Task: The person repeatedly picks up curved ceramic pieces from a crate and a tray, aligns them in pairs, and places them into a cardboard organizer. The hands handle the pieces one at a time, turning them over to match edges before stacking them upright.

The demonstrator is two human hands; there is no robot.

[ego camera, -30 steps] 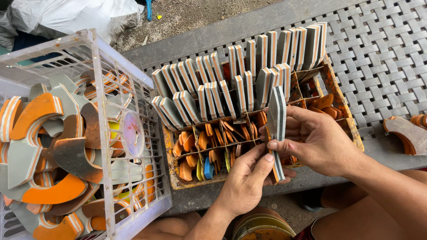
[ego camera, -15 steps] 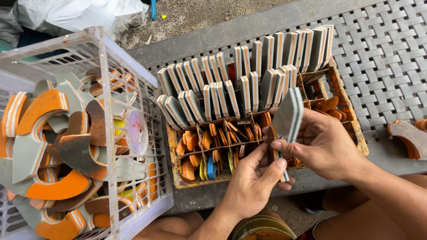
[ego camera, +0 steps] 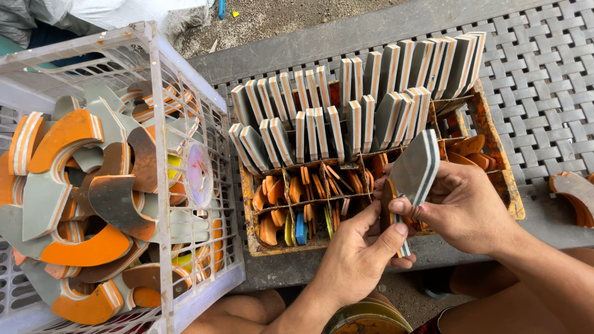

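My right hand (ego camera: 461,207) grips a flat grey piece (ego camera: 413,168) with white and orange edge layers, tilted up over the front right of a divided wooden box (ego camera: 507,188). My left hand (ego camera: 362,253) touches the lower end of the same piece with thumb and fingers. Behind, the box's slots hold several upright rows of like grey layered pieces (ego camera: 346,105). The front compartments hold small orange, yellow and blue scraps (ego camera: 297,216).
A white plastic crate (ego camera: 164,154) at left is full of curved orange and grey layered offcuts (ego camera: 68,185). A woven grey mat (ego camera: 544,74) lies under and beyond the box. Another curved piece (ego camera: 572,195) rests at the right edge. A round tin (ego camera: 368,318) sits below.
The grey piece has turned from edge-on to showing its flat face and tilted right. Both hands stayed on it, shifting slightly right.
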